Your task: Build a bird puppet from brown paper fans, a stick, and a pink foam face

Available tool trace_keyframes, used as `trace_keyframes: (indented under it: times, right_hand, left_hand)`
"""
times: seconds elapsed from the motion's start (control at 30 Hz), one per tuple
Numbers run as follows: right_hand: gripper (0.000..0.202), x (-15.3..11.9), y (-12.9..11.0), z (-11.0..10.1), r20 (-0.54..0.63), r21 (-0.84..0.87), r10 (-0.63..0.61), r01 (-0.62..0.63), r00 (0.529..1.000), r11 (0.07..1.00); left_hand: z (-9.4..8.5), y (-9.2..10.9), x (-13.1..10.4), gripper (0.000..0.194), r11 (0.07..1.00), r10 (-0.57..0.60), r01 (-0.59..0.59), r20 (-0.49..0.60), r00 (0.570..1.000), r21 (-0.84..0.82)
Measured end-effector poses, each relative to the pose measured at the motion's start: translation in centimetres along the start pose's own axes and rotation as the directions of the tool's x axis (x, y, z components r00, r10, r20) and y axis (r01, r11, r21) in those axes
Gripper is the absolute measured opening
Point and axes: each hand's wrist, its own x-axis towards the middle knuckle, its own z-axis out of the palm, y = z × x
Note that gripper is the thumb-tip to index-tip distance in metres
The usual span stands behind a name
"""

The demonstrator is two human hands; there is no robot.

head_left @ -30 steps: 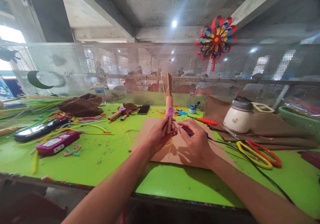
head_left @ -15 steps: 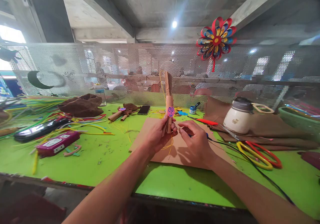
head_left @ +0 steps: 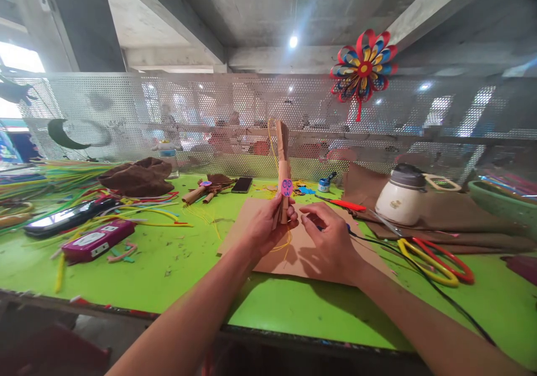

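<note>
My left hand [head_left: 268, 222] is closed round the lower part of a rolled brown paper figure [head_left: 283, 158], which stands upright. A pink oval tag [head_left: 286, 188] with a blue drawn face sits on its front, and yellow string [head_left: 272, 135] loops beside it and hangs below my hand. To the right, my right hand [head_left: 329, 230] has its fingers bent, thumb and forefinger apart, close to the figure but not touching it. A dark blue thing with a black cord shows partly behind that hand. Both hands are over a brown sheet [head_left: 268, 264].
On the green table [head_left: 176, 275] are a purple power strip [head_left: 98, 240], a black phone [head_left: 242, 184] and another paper roll [head_left: 194, 194]. Scissors [head_left: 436, 261], a white jug [head_left: 398, 197] and brown cloth [head_left: 474, 214] lie right. A mesh screen [head_left: 188, 113] stands behind.
</note>
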Motion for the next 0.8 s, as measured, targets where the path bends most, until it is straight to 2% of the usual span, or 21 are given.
trace_keyframes:
  times: [0.8]
  right_hand:
    - [0.012,-0.04,-0.06,0.08,0.031,0.034,0.030,-0.031,0.999,0.999]
  left_hand:
    - [0.14,-0.04,0.06,0.035,0.999,-0.020,0.021,0.029,0.999,-0.040]
